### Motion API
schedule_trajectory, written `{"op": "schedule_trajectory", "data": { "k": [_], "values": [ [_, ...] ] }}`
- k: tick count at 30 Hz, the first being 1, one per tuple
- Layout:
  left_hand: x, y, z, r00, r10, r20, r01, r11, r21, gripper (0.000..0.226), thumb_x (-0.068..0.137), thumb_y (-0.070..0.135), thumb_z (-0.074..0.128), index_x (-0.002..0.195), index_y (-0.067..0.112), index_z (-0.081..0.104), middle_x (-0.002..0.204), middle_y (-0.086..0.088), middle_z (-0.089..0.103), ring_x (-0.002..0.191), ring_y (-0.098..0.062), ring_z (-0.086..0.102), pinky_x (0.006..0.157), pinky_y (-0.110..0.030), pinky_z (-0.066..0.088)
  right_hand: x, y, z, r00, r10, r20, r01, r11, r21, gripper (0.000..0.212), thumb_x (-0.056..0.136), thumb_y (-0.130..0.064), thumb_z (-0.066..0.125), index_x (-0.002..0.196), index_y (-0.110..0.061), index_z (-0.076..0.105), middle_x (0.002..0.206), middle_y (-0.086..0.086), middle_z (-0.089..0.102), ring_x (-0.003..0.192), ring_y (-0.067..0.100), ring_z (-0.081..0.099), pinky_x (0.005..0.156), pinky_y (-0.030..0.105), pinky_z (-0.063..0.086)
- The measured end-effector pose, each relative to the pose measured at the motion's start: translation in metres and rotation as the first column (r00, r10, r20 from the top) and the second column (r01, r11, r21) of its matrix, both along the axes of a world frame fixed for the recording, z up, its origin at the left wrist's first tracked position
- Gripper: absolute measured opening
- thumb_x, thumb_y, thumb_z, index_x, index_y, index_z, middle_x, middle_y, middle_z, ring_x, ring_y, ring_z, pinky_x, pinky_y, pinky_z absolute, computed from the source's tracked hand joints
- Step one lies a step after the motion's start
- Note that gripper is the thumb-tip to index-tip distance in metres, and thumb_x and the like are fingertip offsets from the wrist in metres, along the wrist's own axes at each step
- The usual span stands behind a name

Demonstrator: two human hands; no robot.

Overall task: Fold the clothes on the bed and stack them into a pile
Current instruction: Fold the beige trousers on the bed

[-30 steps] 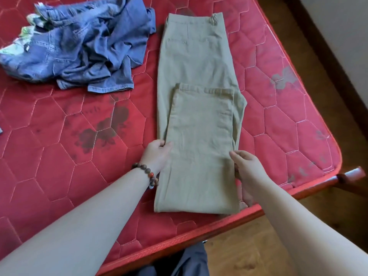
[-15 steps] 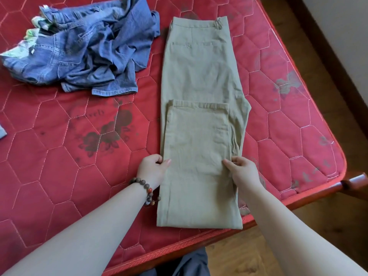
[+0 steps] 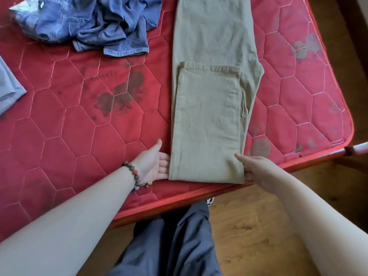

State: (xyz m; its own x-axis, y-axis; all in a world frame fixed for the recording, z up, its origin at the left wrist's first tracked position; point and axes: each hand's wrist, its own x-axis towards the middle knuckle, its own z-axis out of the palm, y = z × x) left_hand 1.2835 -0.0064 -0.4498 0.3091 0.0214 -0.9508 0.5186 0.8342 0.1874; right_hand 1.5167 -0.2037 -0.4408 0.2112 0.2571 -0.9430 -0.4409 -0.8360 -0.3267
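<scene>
Red quilted mattress [image 3: 59, 136] fills my view, wooden floor beyond its edge. At far left I see a grey cloth [image 3: 8, 86]; further along, a crumpled heap of denim [image 3: 89, 22] lies unfolded. Near the right edge lie the khaki trousers [image 3: 211, 96], legs doubled back once. My left hand [image 3: 155, 164], palm up, has its fingers slipped under the near fold; my right hand [image 3: 256, 168] touches the opposite corner, grip unclear. Judging by this, one garment is half-folded and no pile is visible.
</scene>
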Motion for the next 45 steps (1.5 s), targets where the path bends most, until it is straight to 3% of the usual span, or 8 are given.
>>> {"op": "schedule_trajectory", "data": {
  "k": [8,14,20,23,27,33,39,45],
  "values": [
    [-0.014,-0.027,0.002,0.994,-0.029,0.109,-0.002,0.961,0.277,0.023,0.098,0.015,0.055,0.103,-0.006,0.064,0.100,-0.010,0.075,0.095,-0.020,0.071,0.077,-0.029,0.059,-0.035,-0.040,0.006,0.951,-0.113,0.289,0.039,0.968,0.250,0.008,0.086,-0.018,0.070,0.079,-0.018,0.074,0.075,-0.006,0.071,0.065,0.003,0.058,0.060,0.015,0.043],
    [-0.015,-0.039,-0.010,0.991,-0.131,-0.030,0.133,0.916,0.378,0.037,0.095,0.019,0.061,0.102,-0.018,0.058,0.112,-0.024,0.068,0.107,-0.032,0.066,0.089,-0.039,0.056,-0.055,-0.049,-0.005,0.893,-0.046,0.448,-0.007,0.993,0.116,0.017,0.086,-0.031,0.070,0.078,-0.017,0.073,0.073,-0.006,0.068,0.068,0.005,0.054,0.064,0.028,0.038],
    [-0.010,-0.038,-0.013,0.935,-0.270,-0.230,0.352,0.778,0.521,0.034,0.089,0.027,0.066,0.080,-0.005,0.063,0.071,-0.011,0.054,0.078,-0.025,0.059,0.086,-0.049,0.055,-0.063,-0.034,0.000,0.775,0.134,0.617,-0.068,0.989,-0.129,0.016,0.089,-0.031,0.065,0.079,-0.018,0.068,0.076,-0.005,0.063,0.082,0.022,0.057,0.065,0.031,0.037],
    [0.005,-0.046,0.004,0.852,-0.218,-0.476,0.522,0.424,0.740,0.009,0.085,0.018,0.059,0.087,0.010,0.064,0.082,-0.004,0.062,0.080,-0.023,0.057,0.070,-0.029,0.047,-0.073,-0.021,0.008,0.396,0.262,0.880,-0.149,0.964,-0.220,0.016,0.088,-0.017,0.062,0.099,-0.005,0.066,0.103,0.014,0.063,0.102,0.037,0.051,0.084,0.041,0.038],
    [0.028,-0.069,0.005,0.817,-0.369,-0.442,0.370,-0.252,0.894,0.034,0.081,0.000,0.054,0.115,0.003,0.063,0.122,-0.017,0.059,0.115,-0.033,0.054,0.098,-0.045,0.045,-0.102,0.016,-0.001,0.100,0.201,0.975,-0.578,0.809,-0.108,0.035,0.083,-0.002,0.064,0.117,0.004,0.062,0.128,0.024,0.057,0.124,0.042,0.050,0.105,0.049,0.038],
    [0.035,-0.081,-0.044,0.434,-0.543,-0.719,0.573,-0.450,0.685,0.061,0.096,0.023,0.013,0.151,0.004,-0.006,0.162,-0.012,-0.001,0.150,-0.023,-0.004,0.122,-0.037,-0.002,-0.116,0.029,-0.056,0.010,0.498,0.867,-0.803,0.521,-0.290,0.061,0.101,-0.026,0.034,0.154,-0.009,0.010,0.162,0.007,0.006,0.150,0.021,-0.002,0.122,0.044,0.001],
    [0.022,-0.074,-0.058,0.425,-0.484,-0.765,0.536,-0.546,0.644,0.068,0.096,0.036,0.025,0.153,0.001,0.011,0.161,-0.016,0.009,0.150,-0.026,0.005,0.122,-0.045,0.011,-0.099,0.011,-0.069,-0.082,0.525,0.847,-0.751,0.527,-0.399,0.062,0.099,-0.047,0.028,0.154,-0.021,0.018,0.162,0.004,0.012,0.150,0.019,0.005,0.120,0.050,0.006],
    [0.020,-0.071,-0.046,0.339,-0.512,-0.789,0.570,-0.556,0.605,0.082,0.091,0.049,0.025,0.152,-0.001,0.003,0.161,-0.020,-0.001,0.150,-0.029,-0.004,0.122,-0.045,0.004,-0.081,-0.016,-0.053,0.025,0.618,0.786,-0.663,0.599,-0.449,0.064,0.098,-0.046,0.024,0.155,-0.017,0.014,0.162,0.008,0.006,0.150,0.021,0.000,0.119,0.055,0.004]
  ]
}}
